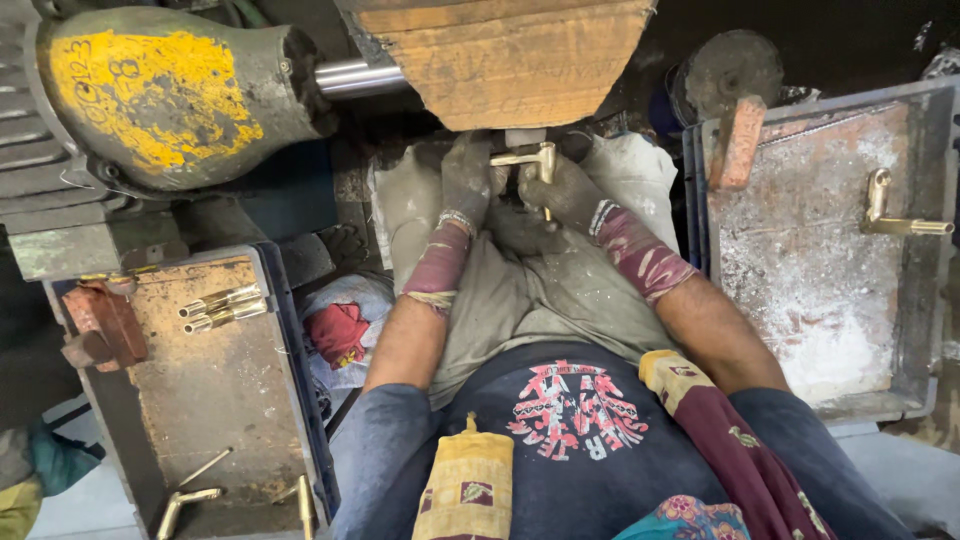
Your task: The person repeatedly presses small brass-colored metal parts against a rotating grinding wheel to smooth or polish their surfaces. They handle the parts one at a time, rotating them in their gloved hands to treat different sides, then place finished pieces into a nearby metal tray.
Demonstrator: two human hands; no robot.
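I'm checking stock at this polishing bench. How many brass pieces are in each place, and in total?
In the hands: 1 brass handle
Right tray: 1 brass handle
Left tray: 2 brass tubes, 3 brass handles
Total: 7

Both arms reach forward from the bottom of the frame toward its upper centre, forearms bare below the rolled blue sleeves and converging as they go. The left hand (467,175) wears a grimy grey glove with a cuff of patterned cloth wrapped at the wrist; its fingers point up the frame and are curled closed in a grip. The right hand (565,190), gloved and wrapped the same way, sits just beside it, nearly touching, fingers also clenched in a grip. The right forearm angles in from the lower right, the left runs almost straight up.
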